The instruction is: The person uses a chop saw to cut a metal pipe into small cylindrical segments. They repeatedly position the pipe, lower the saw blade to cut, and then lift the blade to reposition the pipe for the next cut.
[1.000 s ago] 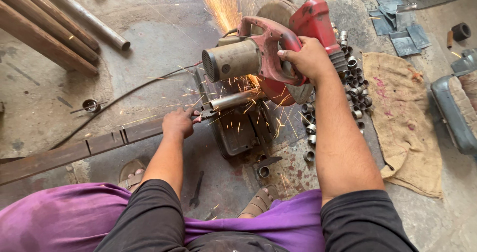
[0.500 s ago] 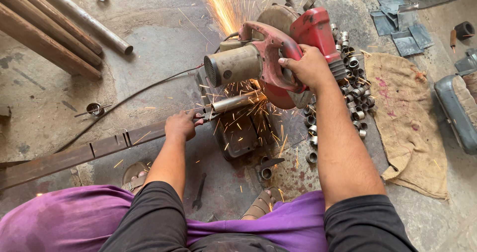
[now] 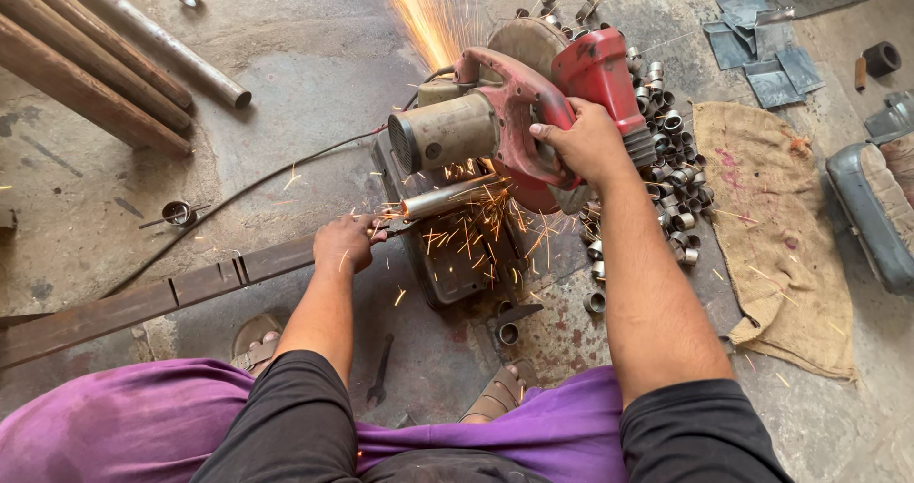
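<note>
Two hands busy, right hand gripping saw

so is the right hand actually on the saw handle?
Touching. The head view shows the right hand with fingers wrapped around the red chop saw handle, no gap visible, while sparks fly off the short metal pipe.

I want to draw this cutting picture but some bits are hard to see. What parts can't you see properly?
Head view only:
- Cutting disc: hidden behind the red saw body and sparks.
- Pipe end being cut: lost in sparks.
- What the left hand pinches: too small.
- Right hand fingers: wrapped under the handle.
- Long pipes: cut off by the left edge.
</note>
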